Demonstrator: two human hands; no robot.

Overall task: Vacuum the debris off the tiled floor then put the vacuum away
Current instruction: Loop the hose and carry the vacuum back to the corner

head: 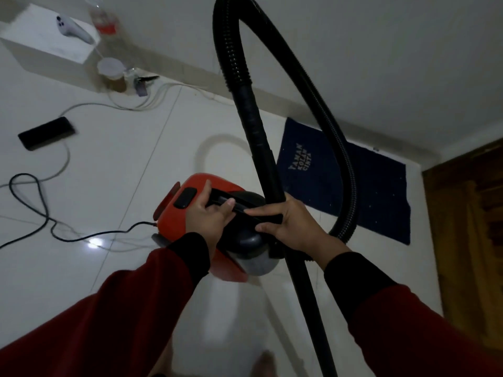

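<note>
My left hand (211, 213) grips the carry handle on top of the vacuum (190, 213), lifted off the tiled floor (109, 159); it looks heavy and rigid. Right of the vacuum, my right hand (294, 227) clasps the stiff tube (261, 148), whose springy hose (340, 159) may swing.

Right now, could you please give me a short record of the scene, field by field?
left hand: left hand on the black carry handle of the vacuum body
right hand: right hand wrapped around the black wand, its fingers also touching the handle
vacuum body: red vacuum body, low over the floor
hose: corrugated hose loops up above the wand
power cord: black cord trails left across the tiled floor
nearby: blue mat by the wall, dark phone on the floor
</note>
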